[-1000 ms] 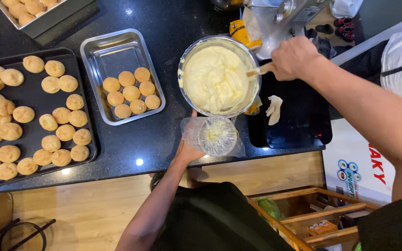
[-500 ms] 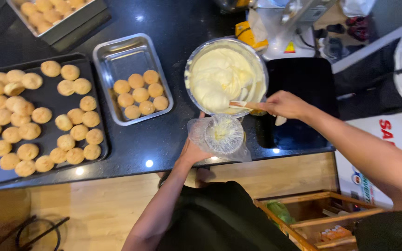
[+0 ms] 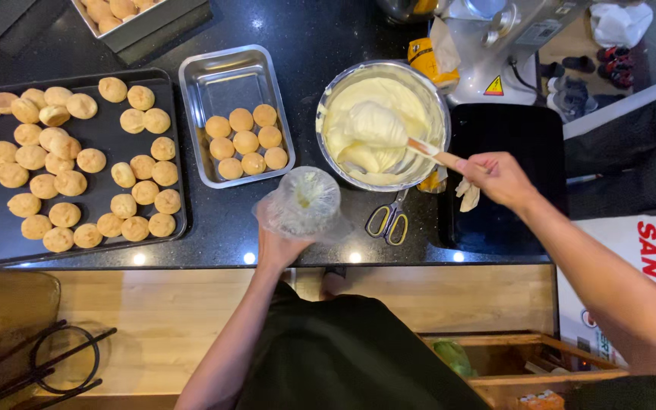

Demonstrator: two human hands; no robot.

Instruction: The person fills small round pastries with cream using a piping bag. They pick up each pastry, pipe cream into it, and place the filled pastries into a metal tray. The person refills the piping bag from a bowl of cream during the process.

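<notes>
A small yellow triangular warning label (image 3: 494, 86) sits at one o'clock on the grey machine; a white red-lettered sign (image 3: 647, 250) lies at four o'clock.

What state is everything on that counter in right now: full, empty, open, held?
Piping bag: held open-mouthed in the left hand, a little cream inside.
Spatula: gripped by the right hand, loaded with cream, over the bowl.
Metal bowl: mostly full of pale cream.
Steel tray: partly filled with puffs.
Black tray: mostly covered with puffs.
Scissors: lying closed, untouched.
</notes>
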